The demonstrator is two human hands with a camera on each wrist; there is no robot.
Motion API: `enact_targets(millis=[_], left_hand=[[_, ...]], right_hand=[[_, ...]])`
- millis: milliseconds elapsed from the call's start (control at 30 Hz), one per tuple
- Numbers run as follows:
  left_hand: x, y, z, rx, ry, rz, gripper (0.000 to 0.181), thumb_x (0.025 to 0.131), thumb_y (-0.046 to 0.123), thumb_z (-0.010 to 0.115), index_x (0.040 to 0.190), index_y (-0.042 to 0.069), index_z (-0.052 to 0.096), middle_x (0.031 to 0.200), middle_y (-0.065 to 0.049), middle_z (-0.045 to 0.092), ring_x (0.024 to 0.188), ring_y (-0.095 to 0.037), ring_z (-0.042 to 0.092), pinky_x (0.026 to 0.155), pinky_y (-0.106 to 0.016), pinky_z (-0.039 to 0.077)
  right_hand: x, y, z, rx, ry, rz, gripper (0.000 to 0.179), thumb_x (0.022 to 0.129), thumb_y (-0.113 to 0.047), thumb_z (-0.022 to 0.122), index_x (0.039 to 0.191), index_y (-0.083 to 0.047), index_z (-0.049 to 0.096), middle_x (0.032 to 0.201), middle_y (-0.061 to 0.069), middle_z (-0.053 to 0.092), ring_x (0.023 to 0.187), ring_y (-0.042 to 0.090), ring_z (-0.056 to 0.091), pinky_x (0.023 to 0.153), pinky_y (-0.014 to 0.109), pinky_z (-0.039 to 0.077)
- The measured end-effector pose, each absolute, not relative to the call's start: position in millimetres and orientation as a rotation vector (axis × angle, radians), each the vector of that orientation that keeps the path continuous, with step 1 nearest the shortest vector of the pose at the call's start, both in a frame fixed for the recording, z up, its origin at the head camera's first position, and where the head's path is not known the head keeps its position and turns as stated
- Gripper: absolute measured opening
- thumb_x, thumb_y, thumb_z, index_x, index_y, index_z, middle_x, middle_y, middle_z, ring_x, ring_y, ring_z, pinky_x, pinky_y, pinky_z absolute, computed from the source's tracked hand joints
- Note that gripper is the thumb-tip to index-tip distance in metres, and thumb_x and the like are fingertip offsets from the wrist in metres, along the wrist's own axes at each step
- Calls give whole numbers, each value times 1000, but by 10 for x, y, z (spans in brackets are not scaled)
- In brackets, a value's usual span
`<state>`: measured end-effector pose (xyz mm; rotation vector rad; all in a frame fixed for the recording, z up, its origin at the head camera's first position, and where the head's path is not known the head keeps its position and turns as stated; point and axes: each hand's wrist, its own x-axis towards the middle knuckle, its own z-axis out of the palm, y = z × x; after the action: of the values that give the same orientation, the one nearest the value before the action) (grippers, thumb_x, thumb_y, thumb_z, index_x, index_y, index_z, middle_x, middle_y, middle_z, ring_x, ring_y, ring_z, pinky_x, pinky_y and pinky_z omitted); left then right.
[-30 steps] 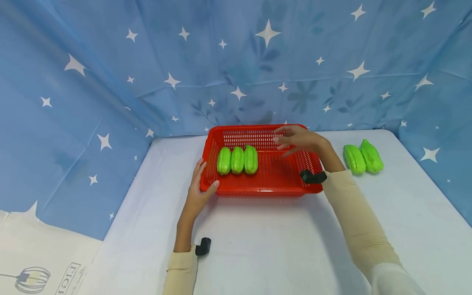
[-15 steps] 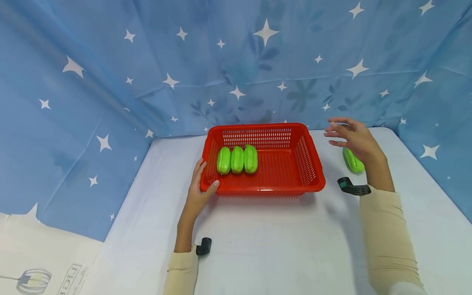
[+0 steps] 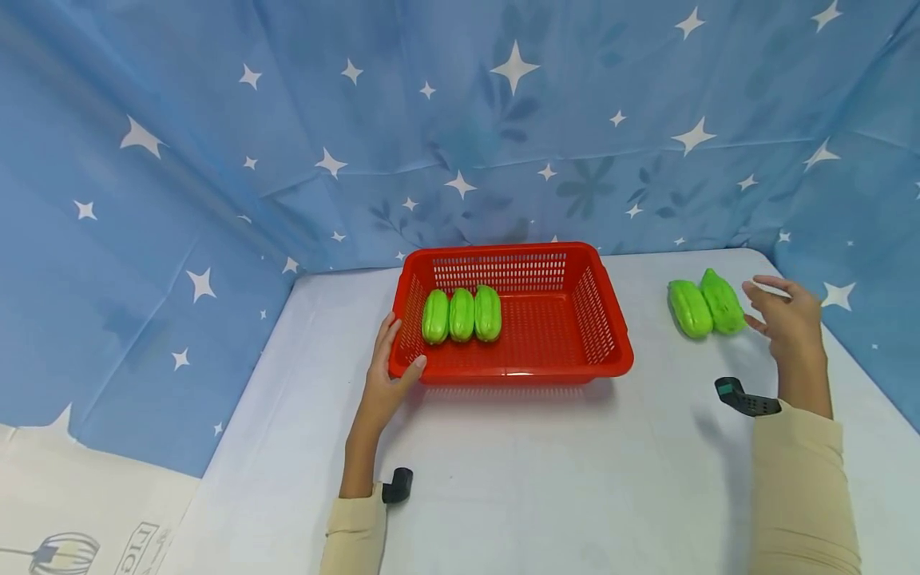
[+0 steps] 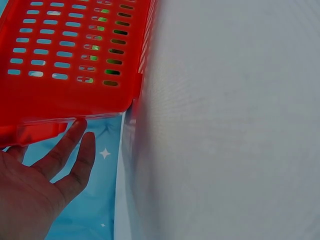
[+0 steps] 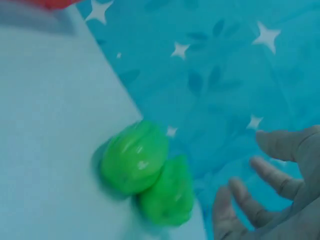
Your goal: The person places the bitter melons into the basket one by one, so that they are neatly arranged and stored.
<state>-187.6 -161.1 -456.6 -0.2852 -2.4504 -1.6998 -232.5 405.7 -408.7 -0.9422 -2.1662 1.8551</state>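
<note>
In the head view, a red plastic basket (image 3: 607, 311) with slotted walls holds three green, ridged star fruits (image 3: 461, 315), side by side at its left. My left hand (image 3: 384, 383) rests at the basket's front left corner, thumb at the rim and fingers along the outer side. The left wrist view has those fingers (image 4: 80, 167) extended by the basket's edge. Two more star fruits (image 3: 691, 309) lie together on the table to the right. Beside them, on their right, is my right hand (image 3: 791, 319), fingers spread and apart from the fruits in the right wrist view.
A white cloth covers the table (image 3: 517, 479). Blue curtains (image 3: 431, 120) with white stars hang behind and along both sides, close to the table's back edge. Each wrist wears a black camera mount (image 3: 743, 399).
My right hand has moved from over the basket, past the two star fruits, to their right side. My left hand has stayed at the basket's corner, and the fruits lie as before.
</note>
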Motion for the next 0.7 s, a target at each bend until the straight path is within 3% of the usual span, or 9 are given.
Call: enact_targets(millis=[100, 167, 200, 267, 367, 467, 567, 633, 700], left_hand=[[-1884, -1617, -4572, -290, -2448, -1704, 77, 91, 37, 65, 155, 20, 26, 162, 17, 13, 152, -17, 14, 111, -51, 38], [-1882, -1619, -4572, -289, -2447, -1709, 77, 91, 36, 66, 155, 21, 26, 162, 18, 13, 152, -17, 14, 111, -51, 39], [-1880, -1621, -4572, -290, -2448, -1708, 77, 91, 36, 66, 155, 21, 26, 162, 18, 13, 152, -17, 14, 111, -51, 39], [-1874, -1616, -4574, -289, -2450, -1701, 77, 91, 36, 66, 155, 21, 26, 162, 18, 13, 152, -17, 15, 110, -50, 39], [-1862, -1609, -4574, -286, -2452, -1701, 77, 91, 36, 66, 155, 22, 26, 162, 18, 13, 152, -17, 15, 110, -49, 40], [-1856, -1607, -4581, -285, -2452, -1706, 76, 91, 36, 65, 155, 22, 26, 162, 17, 13, 152, -18, 15, 110, -49, 40], [-1854, -1609, -4582, -279, -2456, -1700, 76, 91, 37, 65, 155, 23, 26, 162, 17, 13, 152, -18, 15, 110, -49, 40], [-1856, -1610, -4577, -278, -2459, -1692, 76, 91, 37, 65, 155, 23, 26, 162, 18, 13, 152, -18, 15, 111, -49, 39], [-1858, -1612, -4571, -284, -2458, -1687, 76, 91, 37, 65, 155, 23, 26, 162, 17, 12, 152, -18, 14, 111, -50, 38]], right_hand=[[-2417, 4306, -4436, -1045, -2215, 1837, 76, 79, -53, 72, 145, -38, 38, 141, -6, 41, 137, 16, 36, 79, 23, 58], [-2461, 4391, -4611, -1086, -2235, 1847, 87, 76, -57, 73, 150, -37, 31, 150, 2, 33, 139, 19, 34, 60, 17, 55], [-2481, 4417, -4684, -1092, -2234, 1870, 96, 75, -59, 73, 154, -35, 24, 157, 4, 25, 144, 23, 30, 59, 18, 55], [-2510, 4454, -4807, -1097, -2202, 1925, 104, 72, -59, 74, 156, -33, 19, 157, 5, 25, 147, 26, 25, 53, 16, 53], [-2535, 4458, -4903, -1094, -2157, 1976, 104, 72, -57, 76, 156, -32, 19, 138, 0, 41, 146, 25, 26, 55, 16, 54], [-2529, 4401, -4875, -1101, -2115, 2003, 99, 75, -49, 78, 155, -30, 21, 120, -16, 39, 136, 16, 35, 56, 18, 56], [-2558, 4366, -4869, -1103, -2126, 2003, 96, 81, -45, 75, 156, -29, 18, 145, 1, 34, 140, 17, 31, 57, 18, 57], [-2588, 4355, -4888, -1111, -2126, 2000, 96, 83, -44, 74, 157, -28, 16, 156, 9, 21, 144, 20, 27, 56, 17, 56], [-2611, 4353, -4903, -1115, -2158, 1978, 95, 85, -45, 71, 158, -27, 13, 164, 8, 5, 148, 23, 20, 58, 17, 56]])
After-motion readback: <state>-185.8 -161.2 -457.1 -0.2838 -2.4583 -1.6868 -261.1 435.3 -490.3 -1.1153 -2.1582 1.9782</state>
